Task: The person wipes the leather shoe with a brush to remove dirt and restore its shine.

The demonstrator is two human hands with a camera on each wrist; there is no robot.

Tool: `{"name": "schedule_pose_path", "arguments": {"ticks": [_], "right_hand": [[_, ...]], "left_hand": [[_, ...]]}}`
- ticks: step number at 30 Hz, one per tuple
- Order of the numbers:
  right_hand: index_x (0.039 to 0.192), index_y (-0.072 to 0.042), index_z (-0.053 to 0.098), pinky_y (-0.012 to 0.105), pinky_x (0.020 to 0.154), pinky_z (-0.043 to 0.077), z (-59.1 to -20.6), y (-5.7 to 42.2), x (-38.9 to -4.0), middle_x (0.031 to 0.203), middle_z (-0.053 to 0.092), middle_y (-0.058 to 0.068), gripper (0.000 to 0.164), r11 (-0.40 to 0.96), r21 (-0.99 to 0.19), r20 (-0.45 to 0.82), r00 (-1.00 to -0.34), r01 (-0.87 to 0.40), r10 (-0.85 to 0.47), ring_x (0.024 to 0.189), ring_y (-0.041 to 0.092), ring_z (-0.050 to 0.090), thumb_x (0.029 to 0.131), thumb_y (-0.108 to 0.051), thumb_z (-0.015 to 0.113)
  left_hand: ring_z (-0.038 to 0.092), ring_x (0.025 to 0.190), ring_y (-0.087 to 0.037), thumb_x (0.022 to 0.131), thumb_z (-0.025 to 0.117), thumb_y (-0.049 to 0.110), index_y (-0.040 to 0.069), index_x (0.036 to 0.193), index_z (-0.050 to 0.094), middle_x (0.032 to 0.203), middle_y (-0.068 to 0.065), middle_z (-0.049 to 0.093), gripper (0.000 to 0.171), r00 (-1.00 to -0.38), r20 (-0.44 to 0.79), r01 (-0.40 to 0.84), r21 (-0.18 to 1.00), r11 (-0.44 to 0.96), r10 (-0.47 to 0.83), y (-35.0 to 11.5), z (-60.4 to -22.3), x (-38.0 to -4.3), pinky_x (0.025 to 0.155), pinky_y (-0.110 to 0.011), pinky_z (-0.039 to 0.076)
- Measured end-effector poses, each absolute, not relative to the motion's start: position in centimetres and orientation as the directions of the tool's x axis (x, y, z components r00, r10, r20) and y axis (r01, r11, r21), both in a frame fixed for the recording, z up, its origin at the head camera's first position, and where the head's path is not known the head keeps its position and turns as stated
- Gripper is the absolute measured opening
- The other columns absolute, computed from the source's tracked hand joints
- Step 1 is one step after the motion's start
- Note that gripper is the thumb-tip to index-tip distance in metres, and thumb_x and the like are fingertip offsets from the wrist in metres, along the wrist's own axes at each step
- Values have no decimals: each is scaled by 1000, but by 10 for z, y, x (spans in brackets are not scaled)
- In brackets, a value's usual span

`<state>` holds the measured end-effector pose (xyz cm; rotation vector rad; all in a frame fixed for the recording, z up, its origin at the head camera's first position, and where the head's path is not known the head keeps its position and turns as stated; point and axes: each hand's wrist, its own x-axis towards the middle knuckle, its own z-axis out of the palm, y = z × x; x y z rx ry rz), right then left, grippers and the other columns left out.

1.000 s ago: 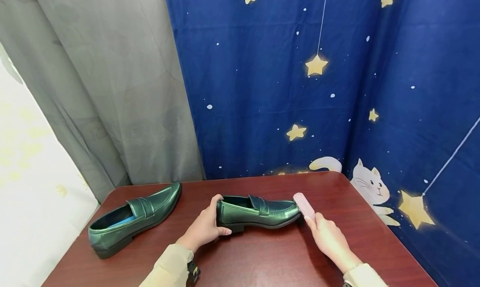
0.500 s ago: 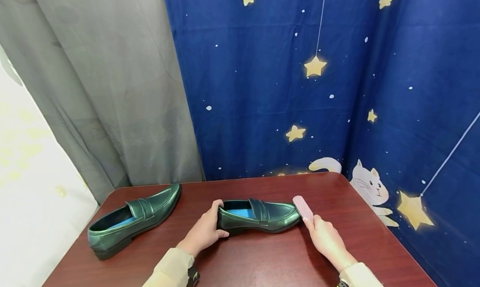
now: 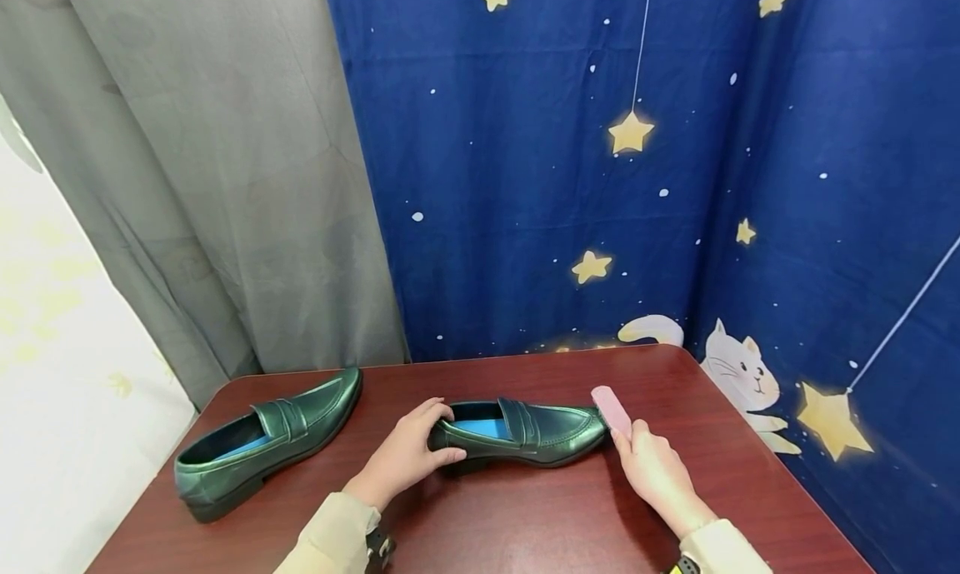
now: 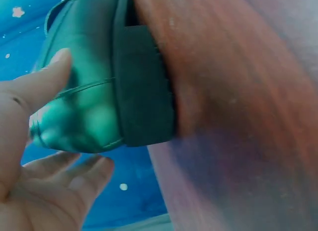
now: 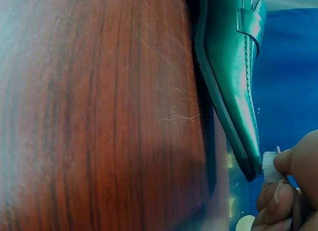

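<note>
A green metallic loafer lies lengthwise near the middle of the table, toe to the right, its blue insole showing. My left hand holds it around the heel, thumb on the near side and fingers at the back. The left wrist view shows the thumb against the green upper, beside the dark block heel. My right hand grips the handle of a small pink brush at the shoe's toe. In the right wrist view, its pale bristles face the toe tip, right up against it.
A matching green loafer stands at the table's left side, toe pointing to the back right. The table is reddish-brown wood. Behind it hang a grey curtain and a blue star-patterned curtain.
The loafer has tilted toward me, so its blue insole now shows. My left hand's fingers have shifted forward along the heel rim. The brush has moved slightly right with the toe.
</note>
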<state>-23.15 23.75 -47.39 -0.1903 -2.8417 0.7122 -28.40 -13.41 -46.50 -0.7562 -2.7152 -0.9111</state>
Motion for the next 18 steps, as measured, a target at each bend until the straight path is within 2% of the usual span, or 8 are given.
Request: {"name": "schedule_pose_path", "arguments": {"ticks": [3,6,18], "right_hand": [[95,-1,53,53,60,49,-473,237,-232,75,63,19,28,878,-472,160,-973,74,168,71,38,65,102,-29,56],[91,-4,54,51,60,48,-473,235,-232,73,61,15,27,884,-462,152,-976,71,158,70,35,64,102,-29,56],[89,-6,56,51,57,48,-475,217,-233,73,63,16,27,891,-451,168,-975,55,145,69,36,65,103,-29,56]], "left_hand": [[61,126,-30,84,82,36,19,104,68,139,-13,61,29,-848,355,528,498,688,393,-131,-460,-282,105,-47,50],[63,124,-29,87,79,35,20,98,68,139,-14,62,21,-847,358,529,504,683,392,-130,-458,-280,103,-46,51],[68,117,-27,93,72,36,20,97,63,139,-16,62,20,-848,338,528,470,707,409,-129,-459,-278,99,-44,54]]}}
